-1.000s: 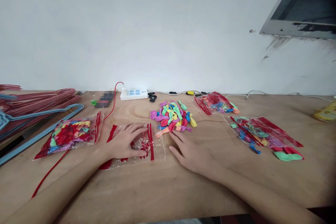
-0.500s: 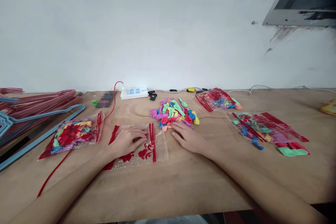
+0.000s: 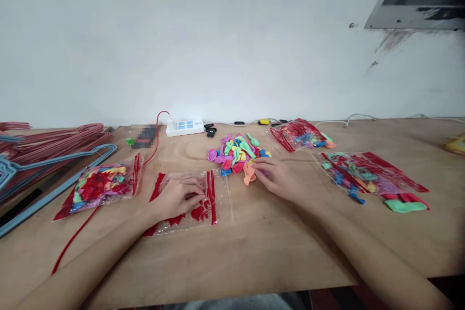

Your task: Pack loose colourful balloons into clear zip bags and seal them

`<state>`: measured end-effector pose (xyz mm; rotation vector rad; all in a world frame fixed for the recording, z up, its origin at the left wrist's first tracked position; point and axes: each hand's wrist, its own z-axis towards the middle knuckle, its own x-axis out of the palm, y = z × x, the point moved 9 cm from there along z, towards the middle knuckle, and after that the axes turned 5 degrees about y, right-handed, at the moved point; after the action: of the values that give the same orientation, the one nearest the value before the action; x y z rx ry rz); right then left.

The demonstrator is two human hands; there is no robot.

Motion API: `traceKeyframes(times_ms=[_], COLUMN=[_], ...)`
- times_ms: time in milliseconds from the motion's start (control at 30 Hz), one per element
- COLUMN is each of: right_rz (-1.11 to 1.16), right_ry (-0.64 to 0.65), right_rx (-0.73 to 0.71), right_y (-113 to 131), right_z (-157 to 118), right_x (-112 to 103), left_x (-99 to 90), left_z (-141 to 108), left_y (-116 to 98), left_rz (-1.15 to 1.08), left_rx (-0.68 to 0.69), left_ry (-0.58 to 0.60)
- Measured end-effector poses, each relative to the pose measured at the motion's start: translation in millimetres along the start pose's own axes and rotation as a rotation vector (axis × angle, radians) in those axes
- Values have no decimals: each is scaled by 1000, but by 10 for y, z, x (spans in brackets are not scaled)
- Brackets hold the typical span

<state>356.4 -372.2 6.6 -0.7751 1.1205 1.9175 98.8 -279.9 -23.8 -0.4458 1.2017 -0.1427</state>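
Note:
My left hand [image 3: 180, 195] rests on a flat clear plastic bag [image 3: 222, 203] with red printing and a red zip strip. Its fingers are loosely bent and thumb apart, gripping nothing that I can see. At the near right side of a pile of balloons [image 3: 238, 149], my right hand [image 3: 279, 178] has thumb and fingertips pinched at an orange balloon [image 3: 249, 173]. The pile is uninflated and mixed: green, purple, yellow, blue and red. Part of its right side lies behind my right hand.
A filled balloon bag [image 3: 105, 184] lies left, beside blue and pink hangers [image 3: 72, 143]. Two more bags, one at the back [image 3: 300, 134] and one at right [image 3: 374, 174], have balloons around them. A power strip [image 3: 185, 127] and red cable [image 3: 74, 243] are on the wooden table [image 3: 254, 252].
My right hand has moved slightly right, its fingers going from flat to a pinch. The orange balloon now shows at the pile's near edge. My left hand stays on the bag.

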Motion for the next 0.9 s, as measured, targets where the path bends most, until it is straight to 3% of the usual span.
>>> traceKeyframes(times_ms=[167, 267, 467, 600, 667, 800, 900], right_rz=[-138, -135, -144, -118, -53, 257, 550], right_ry=[41, 183, 329, 293, 205, -49, -2], right_rx=[-136, -186, -129, -100, -92, -45, 25], right_y=[180, 288, 192, 159, 201, 284, 304], right_z=[-46, -83, -116, -86, -70, -100, -124], right_x=[-34, 15, 208, 227, 139, -119, -27], left_x=[-50, -132, -202, -173, -169, -116, -52], left_z=[9, -11, -47, -37, -33, -30, -24], left_y=[-179, -249, -329, -341, -322, -252, -211], left_rz=[9, -21, -44, -31, -24, -3, 5], left_rx=[35, 51, 62, 66, 66, 47, 26], left_ry=[-11, -52, -45, -13, -36, -66, -52])
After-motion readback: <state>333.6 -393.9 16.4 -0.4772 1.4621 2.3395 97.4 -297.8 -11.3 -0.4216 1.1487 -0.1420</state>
